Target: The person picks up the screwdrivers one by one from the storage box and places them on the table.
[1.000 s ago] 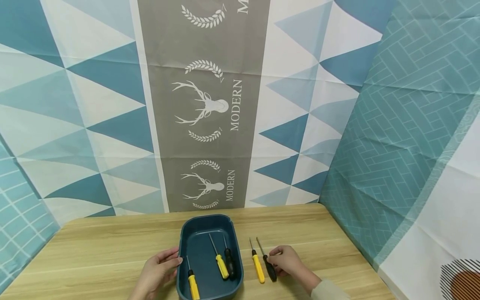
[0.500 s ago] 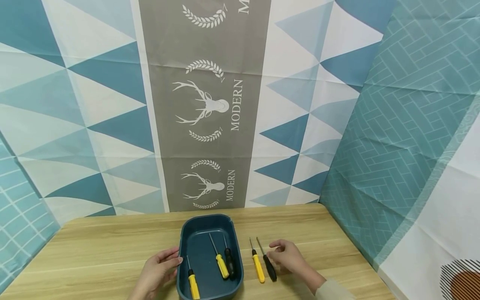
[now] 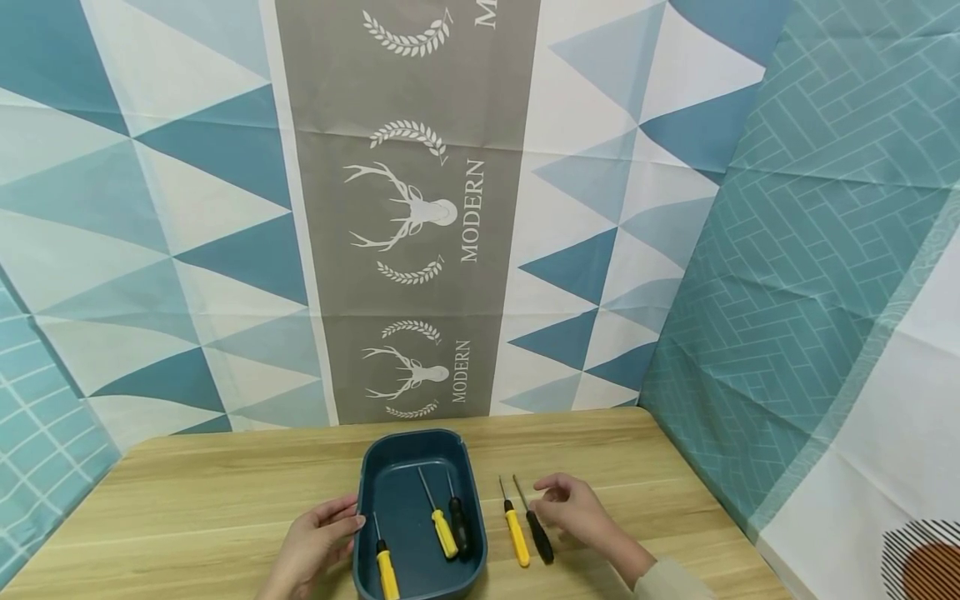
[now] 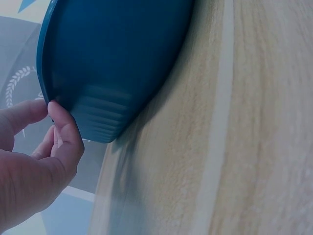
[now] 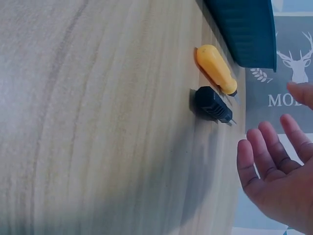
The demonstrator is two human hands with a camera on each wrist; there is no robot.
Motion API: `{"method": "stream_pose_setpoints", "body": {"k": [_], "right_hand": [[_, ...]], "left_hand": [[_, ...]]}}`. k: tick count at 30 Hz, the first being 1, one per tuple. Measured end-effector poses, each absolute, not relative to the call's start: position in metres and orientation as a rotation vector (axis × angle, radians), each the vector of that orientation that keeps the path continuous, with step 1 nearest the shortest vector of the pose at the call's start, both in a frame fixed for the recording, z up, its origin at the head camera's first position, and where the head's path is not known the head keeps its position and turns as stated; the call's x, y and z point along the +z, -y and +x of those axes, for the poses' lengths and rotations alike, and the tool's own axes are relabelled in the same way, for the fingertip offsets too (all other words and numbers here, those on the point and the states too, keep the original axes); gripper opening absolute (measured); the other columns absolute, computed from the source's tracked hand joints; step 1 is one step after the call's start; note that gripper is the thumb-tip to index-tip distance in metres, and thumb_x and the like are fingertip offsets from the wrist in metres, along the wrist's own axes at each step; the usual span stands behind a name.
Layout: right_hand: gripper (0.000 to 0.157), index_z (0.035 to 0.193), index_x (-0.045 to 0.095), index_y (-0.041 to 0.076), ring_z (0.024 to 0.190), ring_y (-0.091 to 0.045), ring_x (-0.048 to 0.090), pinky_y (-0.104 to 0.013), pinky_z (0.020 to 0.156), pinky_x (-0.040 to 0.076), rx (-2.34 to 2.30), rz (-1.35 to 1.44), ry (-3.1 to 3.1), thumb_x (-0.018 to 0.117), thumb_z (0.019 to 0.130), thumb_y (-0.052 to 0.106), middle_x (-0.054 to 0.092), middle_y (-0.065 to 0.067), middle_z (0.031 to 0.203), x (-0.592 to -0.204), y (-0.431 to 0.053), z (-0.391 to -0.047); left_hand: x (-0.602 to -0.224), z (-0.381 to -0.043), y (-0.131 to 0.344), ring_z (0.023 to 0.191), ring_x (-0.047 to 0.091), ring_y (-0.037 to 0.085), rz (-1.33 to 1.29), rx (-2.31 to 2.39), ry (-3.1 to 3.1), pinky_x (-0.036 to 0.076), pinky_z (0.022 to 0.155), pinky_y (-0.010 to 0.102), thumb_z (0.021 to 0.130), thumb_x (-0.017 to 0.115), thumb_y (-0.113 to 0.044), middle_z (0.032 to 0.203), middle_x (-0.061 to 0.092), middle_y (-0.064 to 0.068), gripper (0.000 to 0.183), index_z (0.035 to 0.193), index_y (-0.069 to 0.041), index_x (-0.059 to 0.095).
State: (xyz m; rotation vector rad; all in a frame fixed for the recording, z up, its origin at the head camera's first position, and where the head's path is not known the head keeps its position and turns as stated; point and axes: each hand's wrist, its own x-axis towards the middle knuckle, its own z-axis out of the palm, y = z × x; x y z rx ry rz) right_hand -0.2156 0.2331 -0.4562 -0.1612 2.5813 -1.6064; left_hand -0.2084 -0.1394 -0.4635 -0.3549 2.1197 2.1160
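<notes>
My left hand [image 3: 317, 537] pinches the left rim of a dark blue plastic bin [image 3: 365, 475]; in the left wrist view, thumb and fingertip meet on the rim of the bin [image 4: 117, 58]. Inside lie a yellow-and-black screwdriver [image 3: 386, 571], a yellow screwdriver [image 3: 444, 533] and a black one. To the bin's right, a yellow-handled screwdriver [image 3: 517, 537] and a black screwdriver [image 3: 539, 537] lie side by side on the table. My right hand [image 3: 581, 512] hovers just right of the black screwdriver. The right wrist view shows its fingers [image 5: 269, 152] loosely spread, apart from the black handle [image 5: 210, 103].
The wooden table [image 3: 210, 500] runs back to a patterned wall cloth [image 3: 412, 250]. A teal cloth [image 3: 810, 250] hangs along the table's right edge. Bare tabletop shows left of the bin and behind the right hand.
My right hand has drawn back slightly from the black screwdriver's handle, its fingers loosening. The screwdrivers, the bin and my left hand stay where they were.
</notes>
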Motion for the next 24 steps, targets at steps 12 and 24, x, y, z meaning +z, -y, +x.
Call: {"method": "stream_pose_setpoints", "body": {"k": [12,24], "right_hand": [[0.040,0.116,0.059,0.003,0.086,-0.016,0.055,-0.024,0.066,0.048,-1.649,-0.260,-2.599,0.070,0.084,0.025,0.062,-0.007,0.098,-0.448,-0.234,-0.223],[0.036,0.113,0.060,0.007,0.090,-0.017,0.056,-0.024,0.070,0.049,-1.657,-0.325,-2.586,0.069,0.084,0.025,0.063,-0.008,0.100,-0.435,-0.230,-0.219]], "left_hand": [[-0.461,-0.207,0.139,0.084,0.062,0.017,-0.360,2.108,-2.128,0.053,0.068,0.032,0.082,0.069,-0.007,0.113,0.062,0.016,0.056,0.130,0.008,0.046],[-0.463,-0.208,0.139,0.084,0.062,0.017,-0.356,2.107,-2.135,0.054,0.067,0.032,0.082,0.069,-0.007,0.113,0.062,0.016,0.056,0.130,0.008,0.047]]}}
